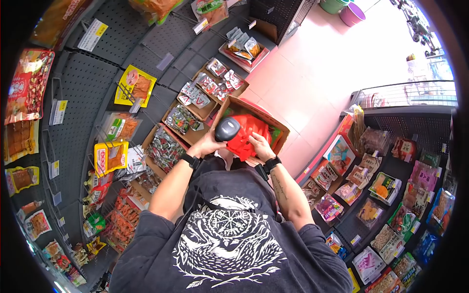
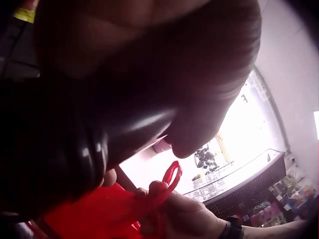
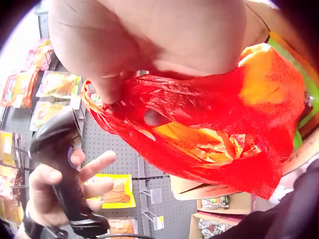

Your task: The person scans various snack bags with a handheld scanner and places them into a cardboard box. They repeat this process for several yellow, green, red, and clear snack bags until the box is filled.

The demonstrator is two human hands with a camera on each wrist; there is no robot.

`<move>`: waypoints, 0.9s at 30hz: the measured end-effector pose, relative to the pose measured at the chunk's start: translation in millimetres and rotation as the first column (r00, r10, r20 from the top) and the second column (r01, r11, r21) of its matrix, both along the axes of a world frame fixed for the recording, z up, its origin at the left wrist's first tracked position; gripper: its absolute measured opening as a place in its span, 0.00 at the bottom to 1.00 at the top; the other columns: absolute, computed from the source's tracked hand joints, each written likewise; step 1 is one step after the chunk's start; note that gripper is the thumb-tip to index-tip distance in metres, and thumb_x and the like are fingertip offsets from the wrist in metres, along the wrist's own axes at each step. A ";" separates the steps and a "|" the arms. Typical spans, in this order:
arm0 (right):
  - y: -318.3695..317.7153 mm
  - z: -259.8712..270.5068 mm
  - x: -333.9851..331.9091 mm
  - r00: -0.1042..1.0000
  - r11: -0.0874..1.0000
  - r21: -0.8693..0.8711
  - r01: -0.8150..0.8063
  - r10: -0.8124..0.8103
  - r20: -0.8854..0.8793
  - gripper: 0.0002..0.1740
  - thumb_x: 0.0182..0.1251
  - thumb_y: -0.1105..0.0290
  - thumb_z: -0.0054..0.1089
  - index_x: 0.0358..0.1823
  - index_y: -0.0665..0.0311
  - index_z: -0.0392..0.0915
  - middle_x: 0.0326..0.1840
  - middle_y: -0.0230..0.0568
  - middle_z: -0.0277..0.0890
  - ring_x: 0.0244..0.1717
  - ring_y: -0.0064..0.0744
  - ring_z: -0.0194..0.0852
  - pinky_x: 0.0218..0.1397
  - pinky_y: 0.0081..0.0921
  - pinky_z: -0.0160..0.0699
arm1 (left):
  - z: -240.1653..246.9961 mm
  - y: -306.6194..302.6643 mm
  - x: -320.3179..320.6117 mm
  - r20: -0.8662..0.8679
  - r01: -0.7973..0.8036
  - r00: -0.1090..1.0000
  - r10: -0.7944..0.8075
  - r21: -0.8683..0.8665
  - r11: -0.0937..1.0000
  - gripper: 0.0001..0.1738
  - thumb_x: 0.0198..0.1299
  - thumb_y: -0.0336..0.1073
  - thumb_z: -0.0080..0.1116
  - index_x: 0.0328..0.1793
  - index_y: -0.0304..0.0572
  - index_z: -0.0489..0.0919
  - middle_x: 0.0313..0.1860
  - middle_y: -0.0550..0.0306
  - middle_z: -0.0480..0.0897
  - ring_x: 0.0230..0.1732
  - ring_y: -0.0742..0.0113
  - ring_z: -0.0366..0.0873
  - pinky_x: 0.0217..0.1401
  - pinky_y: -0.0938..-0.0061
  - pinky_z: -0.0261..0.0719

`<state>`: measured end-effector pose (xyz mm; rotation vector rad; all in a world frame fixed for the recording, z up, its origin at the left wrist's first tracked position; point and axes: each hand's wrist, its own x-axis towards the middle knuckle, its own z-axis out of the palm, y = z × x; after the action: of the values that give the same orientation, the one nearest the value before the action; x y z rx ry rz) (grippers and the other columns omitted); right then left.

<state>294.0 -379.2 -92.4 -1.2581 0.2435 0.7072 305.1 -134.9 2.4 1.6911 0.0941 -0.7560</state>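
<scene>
My left hand (image 1: 207, 144) grips a black handheld barcode scanner (image 1: 227, 129), its rounded head tilted up beside a red plastic bag (image 1: 248, 134). In the right wrist view, the fingers wrap partly round the scanner's handle (image 3: 70, 172) and some stick out past it. The right hand (image 1: 262, 148) pinches the bag near its top edge; a loop of red plastic (image 2: 173, 174) rises from the fingers in the left wrist view. Orange packaging (image 3: 194, 142) shows through the bag's opening. The bag sits in an open cardboard box (image 1: 281, 128) in front of my body.
Small sachets fill cardboard trays (image 1: 195, 101) along the left shelf. Hanging snack packs (image 1: 136, 86) line the perforated panel. More packaged foods (image 1: 384, 188) stand on the right-hand shelf. A pink tiled floor (image 1: 293, 73) runs ahead towards purple (image 1: 352, 14) and green tubs.
</scene>
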 end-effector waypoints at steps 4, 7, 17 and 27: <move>6.1 12.0 4.8 0.988 0.975 0.165 0.145 -0.134 -0.078 0.15 0.74 0.66 0.47 0.54 0.68 0.74 0.49 0.31 0.76 0.51 0.20 0.71 0.56 0.20 0.71 | -35.4 -23.4 -7.8 0.042 0.043 0.998 -0.035 -0.193 0.980 0.47 0.43 0.26 0.70 0.72 0.39 0.60 0.64 0.59 0.71 0.63 0.71 0.68 0.68 0.72 0.64; 13.3 19.0 6.2 0.952 0.933 0.209 0.293 -0.263 -0.157 0.14 0.74 0.69 0.43 0.52 0.67 0.76 0.49 0.35 0.78 0.50 0.23 0.73 0.56 0.23 0.72 | -37.8 -44.8 -10.4 0.096 0.026 0.995 -0.011 -0.161 0.987 0.44 0.43 0.27 0.70 0.70 0.40 0.63 0.61 0.59 0.74 0.61 0.71 0.70 0.67 0.72 0.66; -13.0 14.9 -6.2 0.972 0.965 -0.125 -0.230 0.234 0.018 0.15 0.62 0.75 0.57 0.51 0.66 0.77 0.48 0.36 0.78 0.46 0.20 0.73 0.51 0.23 0.74 | -62.4 -40.0 -8.5 -0.044 0.166 0.983 -0.177 -0.185 0.969 0.21 0.49 0.29 0.63 0.52 0.37 0.78 0.42 0.60 0.83 0.45 0.72 0.78 0.52 0.72 0.76; 13.0 54.9 -2.4 0.902 0.885 0.352 0.305 -0.149 -0.406 0.16 0.75 0.61 0.47 0.53 0.63 0.74 0.48 0.37 0.80 0.47 0.30 0.79 0.50 0.30 0.78 | -36.6 -29.7 -0.5 -0.402 -0.074 0.903 -0.153 -0.496 0.865 0.15 0.57 0.32 0.62 0.50 0.35 0.78 0.39 0.51 0.84 0.42 0.66 0.82 0.48 0.73 0.79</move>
<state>291.5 -366.2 -37.5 -0.6722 0.5190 0.7371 304.7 -164.6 -34.2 1.0104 0.1539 -1.0760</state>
